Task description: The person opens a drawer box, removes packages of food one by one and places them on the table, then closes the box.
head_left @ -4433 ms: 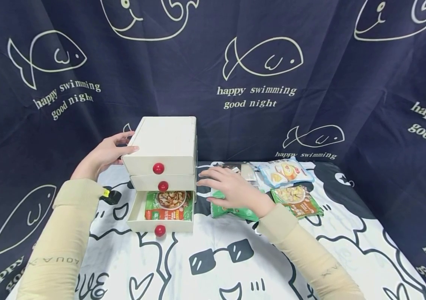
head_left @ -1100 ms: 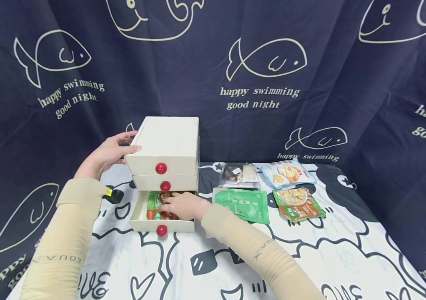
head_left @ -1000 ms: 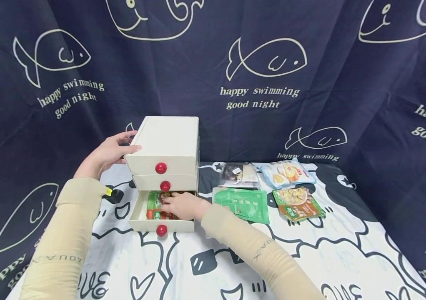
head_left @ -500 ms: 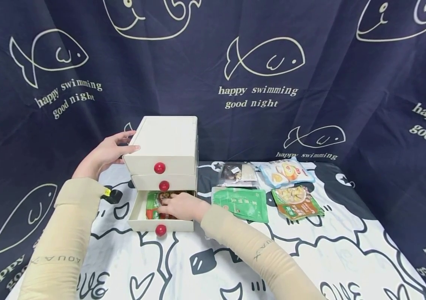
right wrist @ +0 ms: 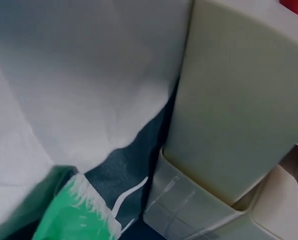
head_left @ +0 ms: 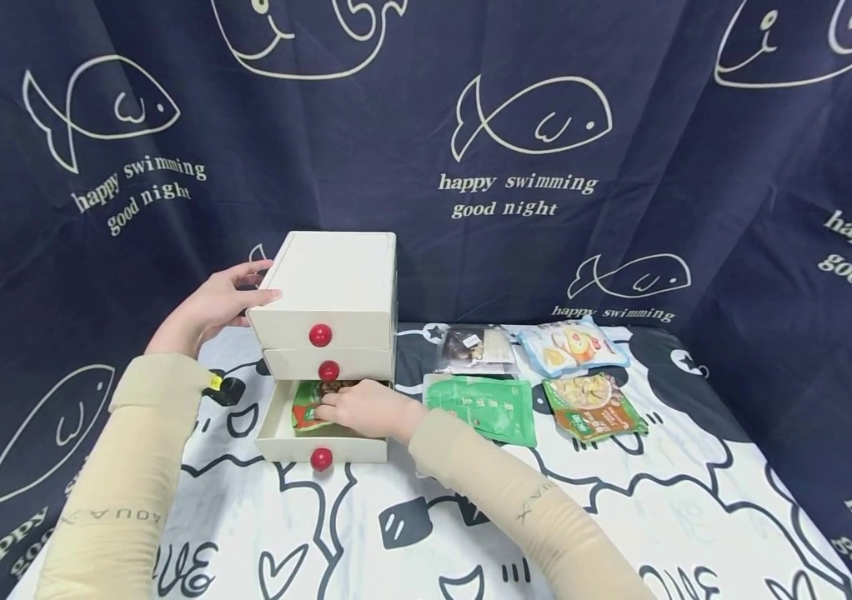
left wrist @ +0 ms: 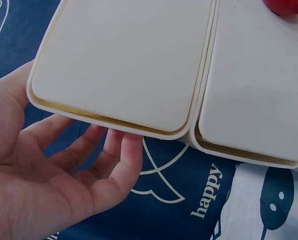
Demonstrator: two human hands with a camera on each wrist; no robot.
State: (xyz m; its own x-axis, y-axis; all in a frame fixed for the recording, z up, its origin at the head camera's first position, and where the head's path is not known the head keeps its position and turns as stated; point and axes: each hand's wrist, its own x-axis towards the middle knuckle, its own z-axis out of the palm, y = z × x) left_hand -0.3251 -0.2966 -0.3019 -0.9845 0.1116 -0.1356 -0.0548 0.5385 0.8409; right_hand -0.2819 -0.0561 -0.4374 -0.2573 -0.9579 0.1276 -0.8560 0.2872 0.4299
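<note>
A white drawer cabinet (head_left: pixel 336 271) with round red knobs stands on the cloth, its bottom drawer (head_left: pixel 298 450) pulled out. My left hand (head_left: pixel 212 308) holds the cabinet's upper left edge, thumb on top and fingertips against the side. Inside the drawer lies a green and red food packet (head_left: pixel 308 408) with a picture of a dish. My right hand (head_left: pixel 369 408) reaches in and grips this packet, covering its right part; the fingertips are partly hidden. In the right wrist view, the drawer's outer side wall (right wrist: pixel 234 100) fills the right half.
Right of the cabinet lie a green pouch (head_left: pixel 489 408), a clear packet with dark contents (head_left: pixel 471 350), a blue and white bag (head_left: pixel 572 346) and a green and brown packet (head_left: pixel 594 406). A black and yellow item (head_left: pixel 225 389) sits left of the cabinet. A dark curtain (head_left: pixel 426 125) hangs behind.
My right hand has moved from above the green pouch into the drawer. Most recently the packet's near edge has shifted back and tilted under it. My left hand keeps its place.
</note>
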